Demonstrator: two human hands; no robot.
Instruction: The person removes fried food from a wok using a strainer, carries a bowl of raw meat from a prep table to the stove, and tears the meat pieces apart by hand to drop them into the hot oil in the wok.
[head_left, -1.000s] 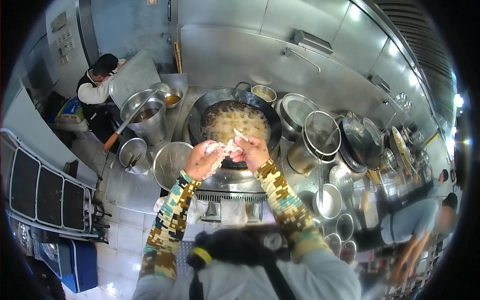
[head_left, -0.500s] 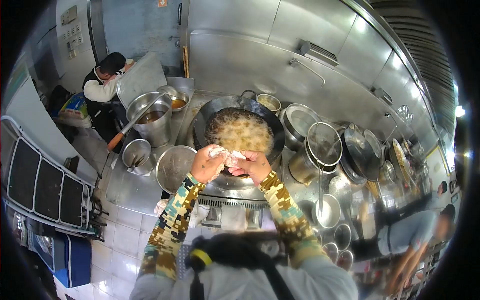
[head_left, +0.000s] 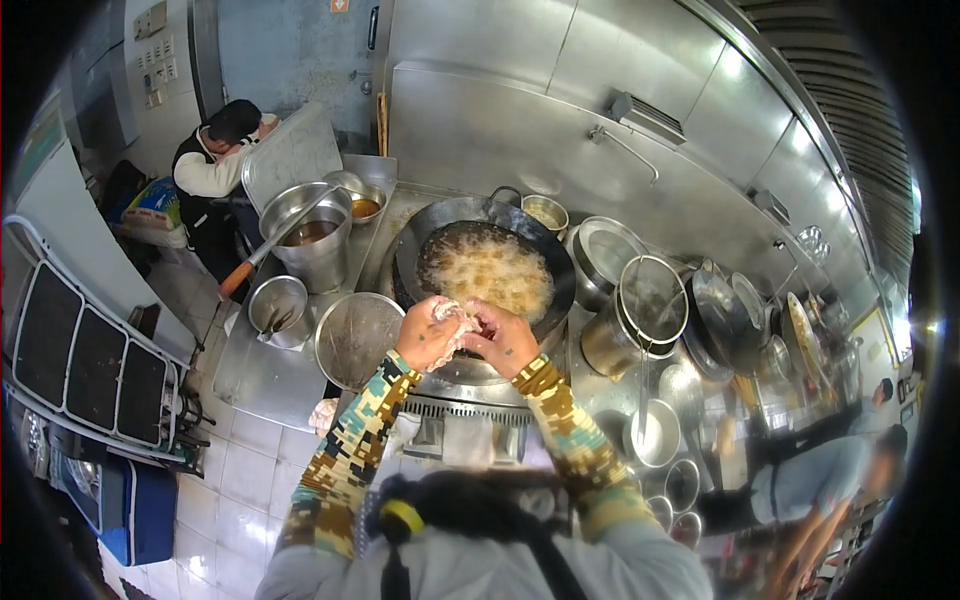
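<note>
My left hand [head_left: 428, 334] is closed around pale, floury-looking pieces of food [head_left: 461, 318], perhaps raw coated meat. My right hand [head_left: 504, 341] meets it, fingertips pinching at the same pale mass. Both hands hover over the near rim of a large black wok [head_left: 410, 258]. Inside the wok, hot oil [head_left: 490, 270] bubbles hard around golden frying pieces. The stove [head_left: 470, 400] sits below my hands. Exactly how the food divides between my fingers is hidden.
Left of the wok stand a tall metal pot [head_left: 325, 262] with a ladle [head_left: 270, 243] across it, a small pot [head_left: 278, 305] and a round strainer [head_left: 357, 342]. A wire strainer [head_left: 652, 300] rests on a pot at right. Co-workers are at left [head_left: 205, 175] and right [head_left: 825, 475].
My hands have drawn closer together, the right one turning so its back shows more. The pale food sits more between the fingers. The view has shifted slightly.
</note>
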